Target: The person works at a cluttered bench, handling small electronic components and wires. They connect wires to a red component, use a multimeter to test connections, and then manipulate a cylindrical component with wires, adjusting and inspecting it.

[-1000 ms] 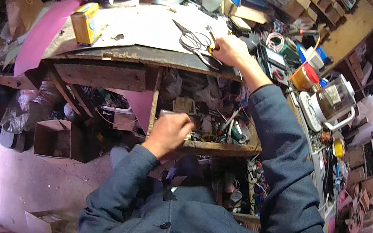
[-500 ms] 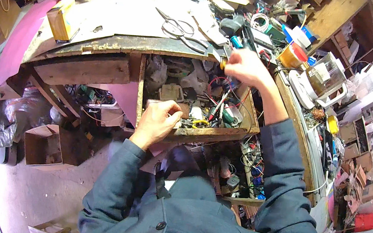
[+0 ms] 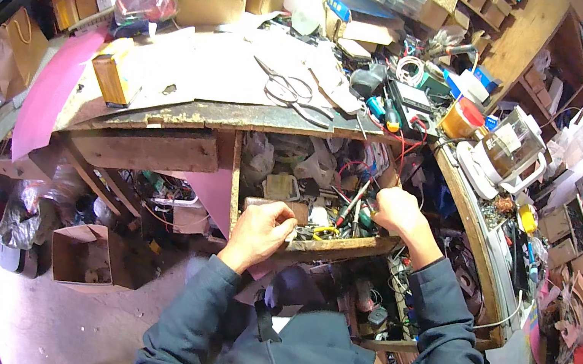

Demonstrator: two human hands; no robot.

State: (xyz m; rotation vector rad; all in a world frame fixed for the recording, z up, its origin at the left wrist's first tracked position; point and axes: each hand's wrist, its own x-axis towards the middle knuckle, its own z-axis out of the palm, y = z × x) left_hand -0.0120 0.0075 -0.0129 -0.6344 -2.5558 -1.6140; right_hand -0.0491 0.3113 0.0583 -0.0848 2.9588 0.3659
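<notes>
An open wooden drawer (image 3: 342,249) full of small parts, tools and wires juts out below the workbench. At its front left, my left hand (image 3: 257,236) is closed, thumb and fingers pinched together; a small pale bit shows at the fingertips, too small to name. My right hand (image 3: 401,216) is over the drawer's right side with curled fingers, and what they hold, if anything, is hidden. Red wires (image 3: 402,154) hang just above it. Between my hands lie yellow-handled pliers (image 3: 326,232) and a red-and-black test probe (image 3: 354,204). A screwdriver (image 3: 392,116) rests on the bench edge.
Large scissors (image 3: 287,90) lie on the pale bench sheet, with a yellow box (image 3: 112,80) to their left. A red-lidded tub (image 3: 464,117) and a clear jug (image 3: 511,145) stand at right. An open carton (image 3: 90,256) sits on the floor.
My right hand has come down from the bench edge to the drawer's right side and let go of the screwdriver. My left hand stays pinched at the drawer front. The view has shifted.
</notes>
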